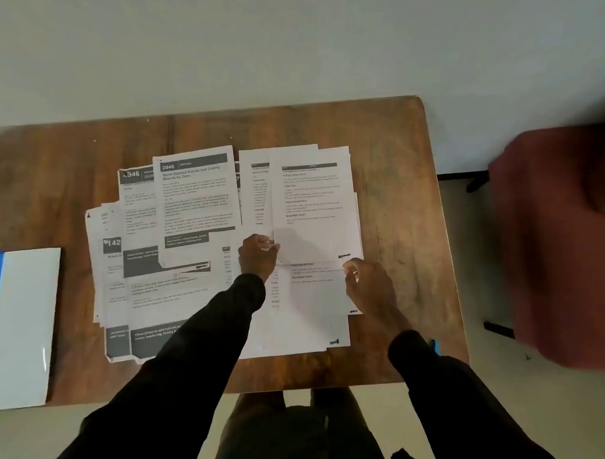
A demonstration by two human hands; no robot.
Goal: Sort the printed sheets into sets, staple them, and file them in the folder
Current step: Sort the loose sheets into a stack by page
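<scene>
**Both hands at the lower edge of one text sheet**

The landmark is the plain text sheet [314,201], which lies on top of the right-hand pile of the printed sheets [180,295] spread across the wooden counter [397,226].

The left hand [257,256] is at this sheet's lower left corner. Its arm reaches forward in a black sleeve, the wrist is straight and the back of the hand faces up. Its fingers [272,247] are curled and pinch the sheet's edge against the thumb.

The right hand [370,287] sits at the sheet's lower right corner, knuckles up, with the forearm coming in from below and to the right. Its fingers [351,269] bend in towards the corner. I cannot tell whether they grip the paper or only touch it.

More text pages lie under the sheet and below it, beneath both hands. To its left is a page headed 2946 [197,198], which overlaps other pages with dark banner blocks. Far to the left of the sheet, a white and blue folder [26,321] lies closed at the counter's edge.

Below the sheet, just beside the right sleeve, a small blue thing [436,346] shows at the counter's near edge, too hidden to identify. Well to the sheet's right, off the counter, stands a dark red chair [562,247], which is blurred
</scene>
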